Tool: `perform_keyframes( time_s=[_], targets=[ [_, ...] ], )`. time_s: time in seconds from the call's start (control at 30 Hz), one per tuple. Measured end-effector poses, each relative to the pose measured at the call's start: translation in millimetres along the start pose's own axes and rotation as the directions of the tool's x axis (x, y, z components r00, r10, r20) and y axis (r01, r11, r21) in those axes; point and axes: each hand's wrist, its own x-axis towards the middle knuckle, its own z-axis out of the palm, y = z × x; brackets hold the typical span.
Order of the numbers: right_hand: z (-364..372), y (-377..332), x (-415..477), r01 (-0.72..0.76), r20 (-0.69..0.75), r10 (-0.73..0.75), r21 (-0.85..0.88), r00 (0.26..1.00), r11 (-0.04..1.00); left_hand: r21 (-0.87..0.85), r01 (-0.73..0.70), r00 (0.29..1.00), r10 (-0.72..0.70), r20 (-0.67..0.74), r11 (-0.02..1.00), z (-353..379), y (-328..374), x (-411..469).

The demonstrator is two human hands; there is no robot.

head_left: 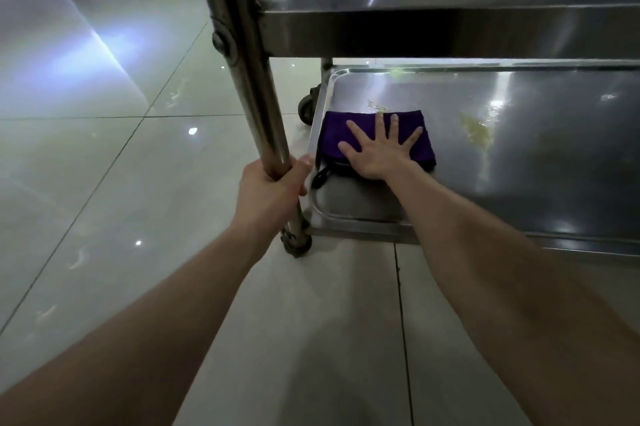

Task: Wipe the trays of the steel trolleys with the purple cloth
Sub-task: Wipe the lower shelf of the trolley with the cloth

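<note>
Right hand [375, 150]: my fingers spread flat on the purple cloth [346, 134] (no curling).
Left hand [273, 190]: it grips the trolley post [249, 79].
Next: sweep toward the yellowish stain [476, 129] — just right of my fingertips — with even pressure.

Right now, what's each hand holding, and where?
Left hand grips the trolley's round steel post near its lower end. Right hand holds nothing: fingers spread, it presses the purple cloth onto the bottom steel tray.

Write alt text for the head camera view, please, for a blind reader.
A right hand presses a folded purple cloth flat on the lower steel trolley tray, left of a yellowish smear. The left hand grips the trolley's upright steel post.
</note>
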Motion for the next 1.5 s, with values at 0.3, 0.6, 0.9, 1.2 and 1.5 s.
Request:
perform_keyframes(
  time_s=[0.3,0.6,0.9,1.2,1.5],
  targets=[
    [34.8,-22.8,-91.2,0.103,-0.057,-0.104,-0.016,0.993,0.995,-0.185,0.004,0.935,-0.069,-0.348,0.983,31.7,-2.1,-10.1],
    [39.4,31.5,-123.6,0.131,-0.054,-0.129,0.036,0.99,0.991,-0.203,-0.034,0.92,-0.049,-0.389,0.979,33.2,-11.0,2.3],
    [25.2,179.4,-149.5,-0.045,-0.101,0.053,0.081,0.993,0.996,-0.215,-0.051,0.918,-0.039,-0.394,0.975,30.3,-12.8,10.1],
    [8.2,229.4,-98.9,-0.184,-0.108,0.191,0.078,0.976,0.98,-0.226,-0.082,0.92,-0.014,-0.393,0.971,33.1,-14.0,11.3],
    [15.3,54.0,-56.4,0.066,-0.084,-0.067,-0.012,0.994,0.998,-0.204,-0.089,0.928,0.008,-0.372,0.975,31.2,-17.1,5.5]
  ],
)
